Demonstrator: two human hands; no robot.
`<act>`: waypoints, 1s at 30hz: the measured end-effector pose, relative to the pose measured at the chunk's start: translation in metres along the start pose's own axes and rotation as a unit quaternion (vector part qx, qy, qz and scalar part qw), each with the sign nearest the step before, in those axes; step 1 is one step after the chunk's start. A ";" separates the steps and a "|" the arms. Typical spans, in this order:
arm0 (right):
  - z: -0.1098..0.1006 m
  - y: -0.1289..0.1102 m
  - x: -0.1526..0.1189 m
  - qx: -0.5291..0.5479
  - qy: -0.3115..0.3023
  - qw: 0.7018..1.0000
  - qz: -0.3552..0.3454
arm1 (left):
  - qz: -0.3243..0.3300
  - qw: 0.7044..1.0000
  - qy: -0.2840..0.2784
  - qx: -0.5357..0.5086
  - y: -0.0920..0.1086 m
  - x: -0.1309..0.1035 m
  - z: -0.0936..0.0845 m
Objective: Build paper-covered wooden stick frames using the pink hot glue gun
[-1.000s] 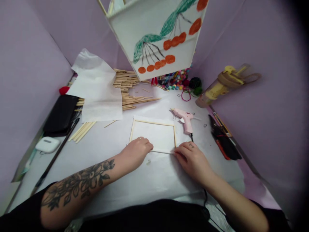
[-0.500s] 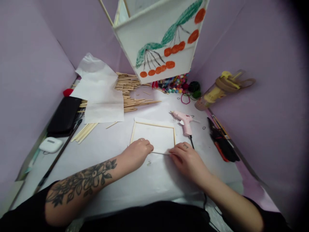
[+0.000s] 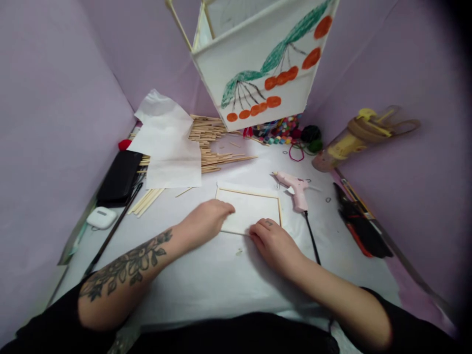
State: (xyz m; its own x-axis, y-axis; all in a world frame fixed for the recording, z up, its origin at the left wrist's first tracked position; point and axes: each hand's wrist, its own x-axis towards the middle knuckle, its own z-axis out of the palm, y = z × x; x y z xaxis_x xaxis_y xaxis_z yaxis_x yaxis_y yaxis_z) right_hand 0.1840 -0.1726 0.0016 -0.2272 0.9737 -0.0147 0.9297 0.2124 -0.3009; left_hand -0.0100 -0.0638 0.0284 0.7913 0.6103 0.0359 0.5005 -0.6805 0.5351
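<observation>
A small rectangular frame of thin wooden sticks with white paper [image 3: 250, 209] lies flat on the covered table in front of me. My left hand [image 3: 208, 219] is over its left side, fingers pressed together above the paper; what the fingertips hold, if anything, is hidden. At the near edge, my right hand [image 3: 275, 246] is closed with its fingers curled on the rim of the frame. To the right of the frame rests a pink hot glue gun [image 3: 293, 189], its nozzle pointing left and its black cord running toward me.
A white lantern-like box with painted cherries [image 3: 269, 73] hangs low ahead. White paper sheets [image 3: 173, 162] partly cover wooden sticks [image 3: 210, 130] at the back left. A tumbler [image 3: 342, 145] stands right; a black case [image 3: 120, 177] and a white earbud case [image 3: 101, 218] lie left.
My left hand has moved off the near edge toward the frame's left side. My right hand has slid left along the near edge. The whole view has shifted a little.
</observation>
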 end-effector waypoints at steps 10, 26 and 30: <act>-0.005 0.007 -0.002 0.002 0.002 1.000 -0.001 | 0.094 0.980 -0.070 0.162 0.028 -0.020 0.021; -0.006 0.006 -0.001 0.001 -0.014 1.000 0.018 | 0.022 0.967 -0.131 0.218 0.031 -0.009 0.031; -0.006 0.007 -0.001 0.000 -0.013 1.000 0.025 | 0.014 0.967 -0.140 0.211 0.030 -0.010 0.020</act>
State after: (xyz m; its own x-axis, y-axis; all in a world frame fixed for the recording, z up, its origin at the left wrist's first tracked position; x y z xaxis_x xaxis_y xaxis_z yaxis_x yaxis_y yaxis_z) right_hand 0.1920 -0.1715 0.0051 -0.1878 0.9807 -0.0550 0.9403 0.1633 -0.2987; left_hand 0.0044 -0.0982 0.0271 0.8407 0.4965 -0.2160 0.5303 -0.8355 0.1436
